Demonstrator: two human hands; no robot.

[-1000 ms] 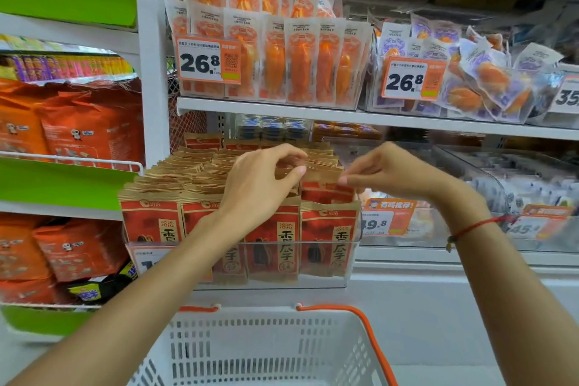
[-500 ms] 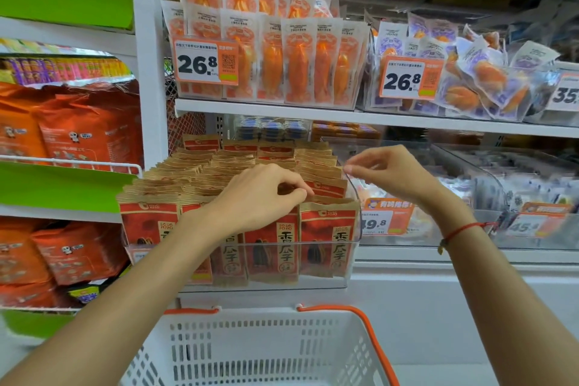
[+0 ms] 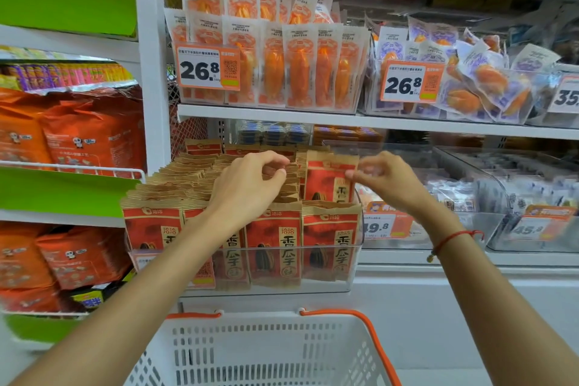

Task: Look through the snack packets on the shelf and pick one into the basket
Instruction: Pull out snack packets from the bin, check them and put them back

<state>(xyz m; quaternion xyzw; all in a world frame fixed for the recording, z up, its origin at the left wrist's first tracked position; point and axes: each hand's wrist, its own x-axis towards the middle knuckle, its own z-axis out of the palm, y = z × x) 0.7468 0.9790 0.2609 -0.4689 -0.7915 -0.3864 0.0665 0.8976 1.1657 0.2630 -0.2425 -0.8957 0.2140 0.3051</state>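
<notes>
One raised packet (image 3: pixel 329 182) hides its lower half behind front packets (image 3: pixel 275 238).

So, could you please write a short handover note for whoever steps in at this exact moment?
Right hand: pinches the top right edge of one red seed packet, which stands raised above the rows in the clear bin.
Left hand: fingers curled over the packet tops in the middle rows; whether it grips one cannot be told.
Basket: white, with an orange handle, directly below the bin; no packet shows in the visible part.
Done: one packet singled out and partly raised.
Left: pull it free of the bin and lower it into the basket.
</notes>
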